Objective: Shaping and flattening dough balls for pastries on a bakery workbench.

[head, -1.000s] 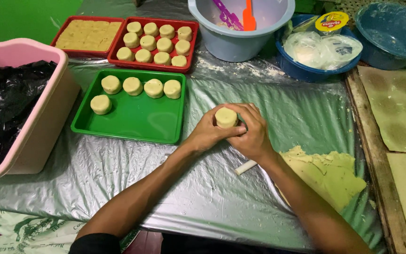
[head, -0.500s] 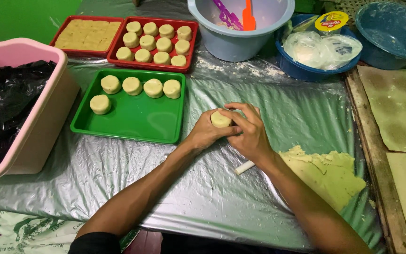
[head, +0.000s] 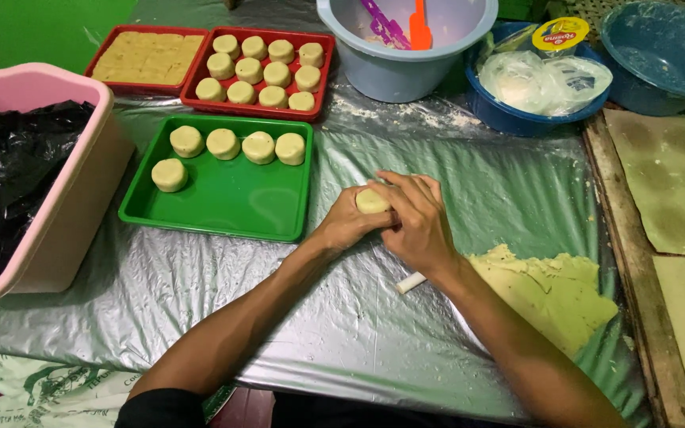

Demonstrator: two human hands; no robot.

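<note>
Fingers of both hands are wrapped round one pale dough puck: left hand cups it from below/left, right hand curls over the top and right side, both grasping it, pressed tight together. Puck sits between the palms, just above the plastic sheet, right of the green tray.

Progress, judged from the layout: green tray has 5 pucks, 4 in a row along the far edge + 1 at the left below, so most of the tray is bare and looks early in its fill. Red tray behind it carries a full batch, approx. done. Second red tray holds a flat slab, uncut. Leftover rolled dough sheet lies at the right w/ ragged edges; a small white stick lies beside it near the right wrist. So more dough is left to shape.

Vs. 1 s ago: puck was held higher, top fully showing above the fingers; now it's lower and half hidden, right fingers closed further over it. Tray count unchanged at 5.
</note>
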